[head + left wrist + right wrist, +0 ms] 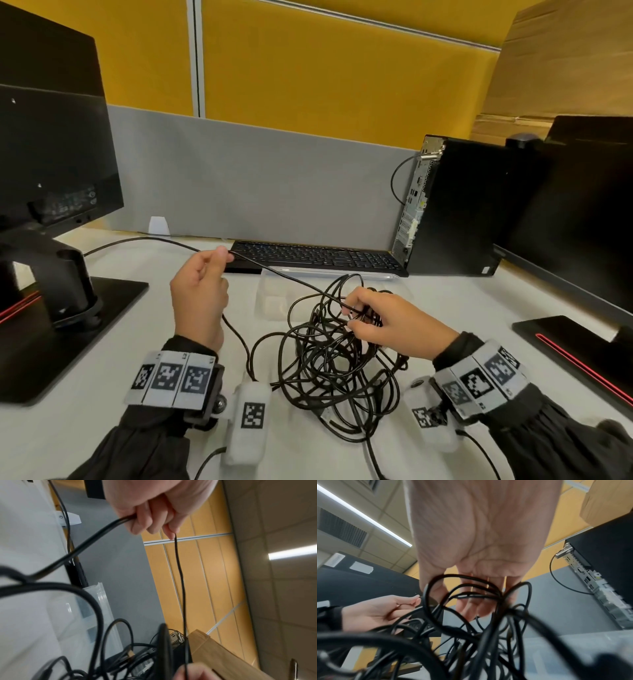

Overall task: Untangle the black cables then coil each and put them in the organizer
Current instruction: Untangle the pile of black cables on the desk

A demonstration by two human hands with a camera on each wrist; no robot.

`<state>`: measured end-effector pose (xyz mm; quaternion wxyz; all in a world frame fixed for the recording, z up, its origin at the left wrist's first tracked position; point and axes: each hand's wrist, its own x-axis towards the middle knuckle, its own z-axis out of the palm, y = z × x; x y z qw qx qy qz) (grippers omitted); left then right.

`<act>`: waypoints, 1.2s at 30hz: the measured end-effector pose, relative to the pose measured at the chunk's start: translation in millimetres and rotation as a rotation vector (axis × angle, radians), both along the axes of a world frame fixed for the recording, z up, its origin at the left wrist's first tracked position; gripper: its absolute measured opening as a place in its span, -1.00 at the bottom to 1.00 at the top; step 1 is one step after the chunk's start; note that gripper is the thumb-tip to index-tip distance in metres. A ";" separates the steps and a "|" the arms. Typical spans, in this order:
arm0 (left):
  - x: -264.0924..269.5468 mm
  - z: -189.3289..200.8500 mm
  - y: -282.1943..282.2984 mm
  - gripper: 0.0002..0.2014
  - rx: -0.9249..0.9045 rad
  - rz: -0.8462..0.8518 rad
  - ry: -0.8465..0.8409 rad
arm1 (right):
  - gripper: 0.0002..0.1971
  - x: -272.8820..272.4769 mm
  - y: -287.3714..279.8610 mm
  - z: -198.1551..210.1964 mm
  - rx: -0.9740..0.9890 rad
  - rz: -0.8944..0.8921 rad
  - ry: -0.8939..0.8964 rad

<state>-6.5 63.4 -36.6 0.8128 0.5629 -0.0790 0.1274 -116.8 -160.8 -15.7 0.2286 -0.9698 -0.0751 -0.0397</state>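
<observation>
A tangle of black cables [329, 363] lies on the white desk in front of me. My left hand [202, 291] is raised left of it, its fingers curled round one cable strand [274, 272] that runs taut to the pile; the left wrist view shows the left hand [154, 513] holding that strand [180, 574]. My right hand [380, 322] grips several loops at the top of the tangle, which cross its fingers [471, 601] in the right wrist view. A clear plastic organizer [274, 294] sits behind the pile, partly hidden by cables.
A black keyboard [315, 257] lies behind the organizer. A desktop tower [452, 205] stands at the back right. Monitors on black stands flank the desk, left [51, 154] and right [582, 212]. A grey partition [257, 178] closes the back.
</observation>
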 end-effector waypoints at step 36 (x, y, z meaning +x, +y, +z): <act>17.8 5.4 23.4 -0.57 0.230 0.137 0.215 | -0.79 -17.4 -7.9 7.5 -0.283 0.055 -0.090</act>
